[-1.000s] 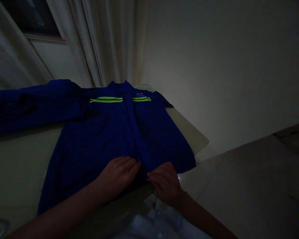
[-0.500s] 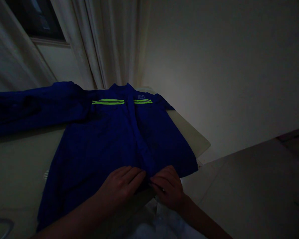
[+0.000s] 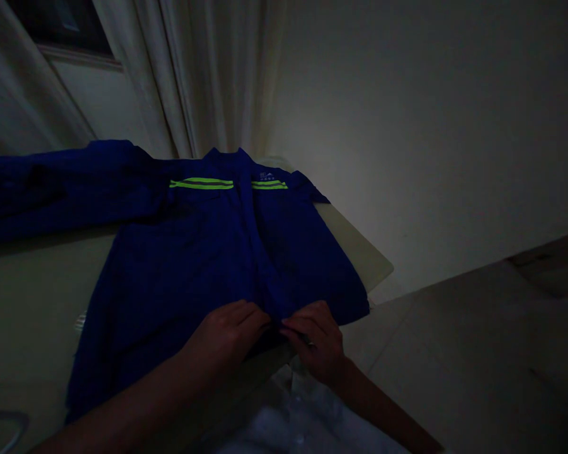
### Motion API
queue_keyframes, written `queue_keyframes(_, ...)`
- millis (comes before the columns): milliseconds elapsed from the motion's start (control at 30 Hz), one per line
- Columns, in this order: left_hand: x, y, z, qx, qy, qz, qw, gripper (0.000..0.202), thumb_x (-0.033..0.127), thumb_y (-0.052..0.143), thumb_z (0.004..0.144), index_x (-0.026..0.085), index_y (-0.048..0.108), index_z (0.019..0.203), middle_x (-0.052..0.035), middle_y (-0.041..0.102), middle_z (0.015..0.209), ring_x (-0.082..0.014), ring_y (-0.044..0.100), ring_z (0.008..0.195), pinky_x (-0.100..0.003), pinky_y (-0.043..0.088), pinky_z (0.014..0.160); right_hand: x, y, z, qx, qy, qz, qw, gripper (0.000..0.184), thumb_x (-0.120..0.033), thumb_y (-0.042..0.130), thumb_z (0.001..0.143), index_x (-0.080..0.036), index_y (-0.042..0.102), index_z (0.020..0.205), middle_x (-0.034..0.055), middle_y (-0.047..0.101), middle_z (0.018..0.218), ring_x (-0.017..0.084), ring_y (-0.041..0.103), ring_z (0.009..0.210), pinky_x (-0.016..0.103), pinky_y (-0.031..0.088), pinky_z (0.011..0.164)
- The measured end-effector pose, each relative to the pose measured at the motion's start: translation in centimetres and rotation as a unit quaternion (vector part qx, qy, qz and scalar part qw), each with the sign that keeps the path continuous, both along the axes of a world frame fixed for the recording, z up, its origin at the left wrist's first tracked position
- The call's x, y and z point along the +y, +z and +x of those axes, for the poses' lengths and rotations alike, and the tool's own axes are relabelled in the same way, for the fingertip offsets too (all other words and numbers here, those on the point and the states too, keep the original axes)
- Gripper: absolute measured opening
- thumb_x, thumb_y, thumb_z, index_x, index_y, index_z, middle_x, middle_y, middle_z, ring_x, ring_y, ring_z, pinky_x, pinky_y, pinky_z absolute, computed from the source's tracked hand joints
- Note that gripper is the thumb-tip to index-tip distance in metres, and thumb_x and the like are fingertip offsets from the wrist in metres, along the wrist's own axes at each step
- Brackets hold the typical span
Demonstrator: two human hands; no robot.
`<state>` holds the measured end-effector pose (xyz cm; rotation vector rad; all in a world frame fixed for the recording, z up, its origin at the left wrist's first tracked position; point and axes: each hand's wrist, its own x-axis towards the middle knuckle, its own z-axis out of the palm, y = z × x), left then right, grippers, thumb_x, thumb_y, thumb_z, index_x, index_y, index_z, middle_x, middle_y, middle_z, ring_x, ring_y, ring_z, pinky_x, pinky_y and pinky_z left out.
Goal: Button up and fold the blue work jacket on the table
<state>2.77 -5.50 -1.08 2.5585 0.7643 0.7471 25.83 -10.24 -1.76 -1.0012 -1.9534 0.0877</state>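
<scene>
A dark blue work jacket point(image 3: 184, 252) lies spread front up on a pale table, its collar away from me. Yellow-green reflective bands cross its chest, and one long sleeve stretches off to the left. At the bottom hem, by the front opening, my left hand point(image 3: 231, 328) has its fingers closed on the cloth. My right hand point(image 3: 315, 337) pinches the hem just to the right, its fingertips close to the left ones. Both hands partly cover the hem, and the light is dim.
The table's point(image 3: 23, 309) pale top shows left of the jacket, and its corner sticks out at the right. Behind it hang long curtains point(image 3: 218, 75) beside a dark window. A plain wall point(image 3: 407, 126) and tiled floor point(image 3: 435, 353) lie to the right. A grey looped cable point(image 3: 21, 419) is at lower left.
The view has shifted slightly, so the jacket and hands sit a little higher in the picture. Both hands stay at the hem with fingertips close together.
</scene>
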Motion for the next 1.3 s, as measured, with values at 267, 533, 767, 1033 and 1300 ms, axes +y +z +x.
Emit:
queue_keyframes(267, -0.14, -0.19, 0.02, 0.024, -0.013, 0.060, 0.998, 0.018, 0.010, 0.050, 0.100, 0.018, 0.065, 0.107, -0.0026, 0.069, 0.088, -0.0189, 0.065, 0.076, -0.033, 0.053, 0.070, 0.01, 0.17, -0.16, -0.027, 0.008, -0.003, 1.000, 0.010, -0.019, 0.072, 0.098, -0.021, 0.071, 0.108, 0.0042, 0.073, 0.088, 0.018, 0.065, 0.080, 0.037, 0.049, 0.076)
queue_keyframes(533, 0.02, -0.14, -0.14, 0.058, -0.003, 0.081, 0.995, 0.015, 0.010, 0.053, 0.098, 0.018, 0.065, 0.104, -0.0029, 0.068, 0.086, -0.0208, 0.063, 0.074, -0.034, 0.050, 0.067, -0.04, 0.50, -0.14, -0.037, 0.013, -0.004, 0.999, 0.013, -0.018, 0.073, 0.097, -0.022, 0.073, 0.109, 0.0034, 0.073, 0.088, 0.018, 0.065, 0.080, 0.037, 0.048, 0.076)
queue_keyframes(767, 0.07, 0.22, -0.23, 0.067, -0.003, 0.085, 0.994, 0.015, 0.009, 0.053, 0.099, 0.017, 0.065, 0.103, -0.0027, 0.068, 0.087, -0.0209, 0.063, 0.075, -0.034, 0.050, 0.068, -0.04, 0.48, -0.15, -0.041, 0.014, -0.002, 0.999, 0.011, -0.018, 0.072, 0.097, -0.021, 0.072, 0.108, 0.0034, 0.073, 0.088, 0.018, 0.065, 0.079, 0.038, 0.048, 0.076)
queue_keyframes(1033, 0.18, 0.16, -0.18, 0.069, 0.001, 0.099, 0.993, 0.016, 0.011, 0.051, 0.101, 0.018, 0.064, 0.102, -0.0021, 0.068, 0.085, -0.0194, 0.062, 0.073, -0.033, 0.049, 0.067, -0.19, 0.21, -0.10, -0.044, 0.007, -0.006, 0.999, 0.015, -0.019, 0.074, 0.096, -0.023, 0.073, 0.110, 0.0028, 0.073, 0.088, 0.018, 0.066, 0.080, 0.038, 0.050, 0.077)
queue_keyframes(1300, 0.09, 0.64, -0.12, 0.058, -0.008, 0.116, 0.992, 0.016, 0.016, 0.048, 0.104, 0.017, 0.063, 0.101, -0.0025, 0.067, 0.084, -0.0207, 0.061, 0.072, -0.035, 0.048, 0.066, -0.10, 0.34, -0.19, -0.049, 0.010, -0.005, 0.999, 0.009, -0.020, 0.070, 0.099, -0.021, 0.072, 0.108, 0.0040, 0.073, 0.087, 0.018, 0.065, 0.079, 0.038, 0.048, 0.075)
